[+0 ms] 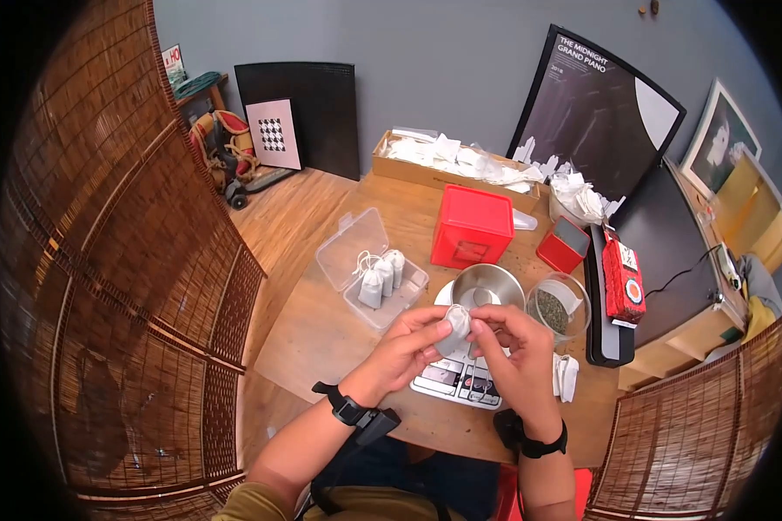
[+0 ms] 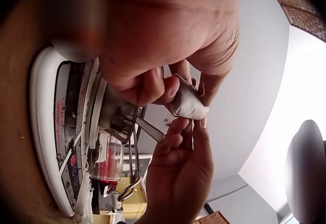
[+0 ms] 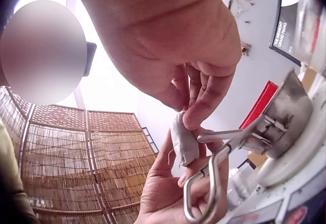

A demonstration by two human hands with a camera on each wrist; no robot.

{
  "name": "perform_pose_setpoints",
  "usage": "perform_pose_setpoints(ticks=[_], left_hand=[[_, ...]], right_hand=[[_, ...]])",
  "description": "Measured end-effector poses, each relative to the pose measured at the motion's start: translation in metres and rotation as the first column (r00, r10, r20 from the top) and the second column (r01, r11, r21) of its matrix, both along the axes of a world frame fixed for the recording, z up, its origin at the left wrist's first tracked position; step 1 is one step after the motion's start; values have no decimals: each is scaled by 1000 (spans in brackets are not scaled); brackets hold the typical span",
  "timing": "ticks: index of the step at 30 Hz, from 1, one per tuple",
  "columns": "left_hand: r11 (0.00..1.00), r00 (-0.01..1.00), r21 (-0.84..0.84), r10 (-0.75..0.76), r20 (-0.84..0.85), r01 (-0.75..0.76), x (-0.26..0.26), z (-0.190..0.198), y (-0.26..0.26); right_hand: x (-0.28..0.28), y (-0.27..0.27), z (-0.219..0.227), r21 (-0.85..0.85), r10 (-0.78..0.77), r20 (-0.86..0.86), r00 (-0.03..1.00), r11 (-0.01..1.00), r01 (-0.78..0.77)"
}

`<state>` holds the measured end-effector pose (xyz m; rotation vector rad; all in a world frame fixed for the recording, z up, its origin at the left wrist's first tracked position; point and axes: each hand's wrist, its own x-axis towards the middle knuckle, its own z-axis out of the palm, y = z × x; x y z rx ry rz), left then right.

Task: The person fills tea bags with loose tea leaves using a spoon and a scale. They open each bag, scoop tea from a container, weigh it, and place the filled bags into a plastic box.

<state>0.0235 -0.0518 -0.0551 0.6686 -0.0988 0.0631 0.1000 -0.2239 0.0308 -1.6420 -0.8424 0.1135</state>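
Both hands hold a small white cloth drawstring bag (image 1: pixel 454 330) up in front of the body. My left hand (image 1: pixel 398 349) pinches one side of it between thumb and fingers. The fingertips of my right hand (image 1: pixel 520 347) pinch the other side, near its top edge. In the right wrist view the bag (image 3: pixel 184 140) looks plump, with a bit of string at its side. Just beyond the hands, a metal pot (image 1: pixel 506 282) with a wire handle (image 3: pixel 189 198) stands on a white kitchen scale (image 1: pixel 443 382). A flat metal utensil handle (image 2: pixel 150 129) sticks out of the pot.
Left of the hands, a clear plastic box (image 1: pixel 421 280) holds several tied bags (image 1: pixel 372 288). On the right stand a clear bowl (image 1: pixel 585 304) of dried leaves, a red pouch (image 1: pixel 621 278) and white bags (image 1: pixel 566 378). Behind are a red canister (image 1: pixel 471 227) and a cardboard box (image 1: pixel 381 165) of white bags.
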Motion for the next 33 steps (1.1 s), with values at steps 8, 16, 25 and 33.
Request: perform_pose_setpoints(ticks=[8,16,25,33], left_hand=[[999,998,-2,53,-13,-53,-4,9,-4],[991,994,84,109,-16,-108,-5,-4,-3],[985,987,74,151,60,-155,-1,-6,-3],[975,985,142,165,45,-170,-1,-3,-6]], right_hand=[[-5,-4,15,-78,15,209,978,997,2],[-5,-7,16,-164,65,170,983,986,-37],[-4,-8,9,-137,55,203,978,990,-28],[-3,-8,3,-167,75,236,969,985,-36]])
